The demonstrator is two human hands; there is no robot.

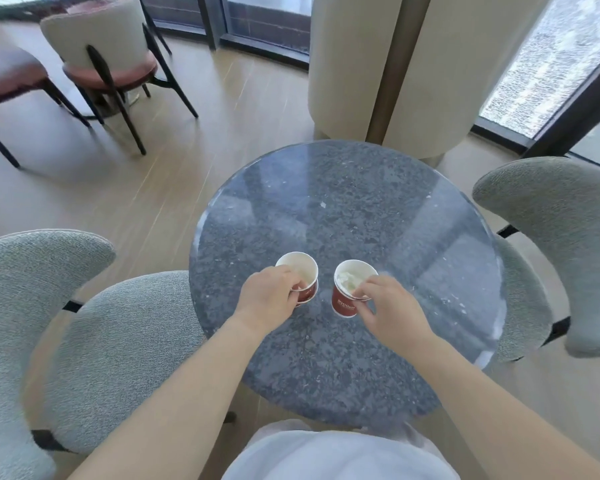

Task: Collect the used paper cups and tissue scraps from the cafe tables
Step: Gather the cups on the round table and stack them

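a pale wood-look floor (146, 188) runs under everything, with dark-framed windows (551, 57) along the far side and a broad cream column (340, 64) standing just behind the far edge of the table; the round table (343, 209), a speckled grey stone top with a glossy sheen, sits in the middle of it all; a grey-green upholstered chair (49, 306) crowds the table's left edge, its seat pushed up to the rim, and a matching chair (561, 237) hugs the right edge, so the person stands in the gap between them, a white garment (326, 455) showing at the near rim; well off to the back left stand a cream-backed chair with a red seat (97, 39) and a second red seat (4, 71), partly cut off; both bare forearms reach out over the near half of the tabletop; the left hand (269, 296) has its fingers curled round the near side of the left cup (309, 294), gripping it at the rim; the right hand (392, 310) pinches the rim of the right cup (343, 303) between thumb and fingertips; the two red paper cups, white inside, sit side by side near the table's middle, apart, with bare stone between them; whether either is off the surface i cannot tell; crumpled white tissue (350, 280) lies inside the right cup, and a blurred white scrap (303, 273) shows inside the left one.
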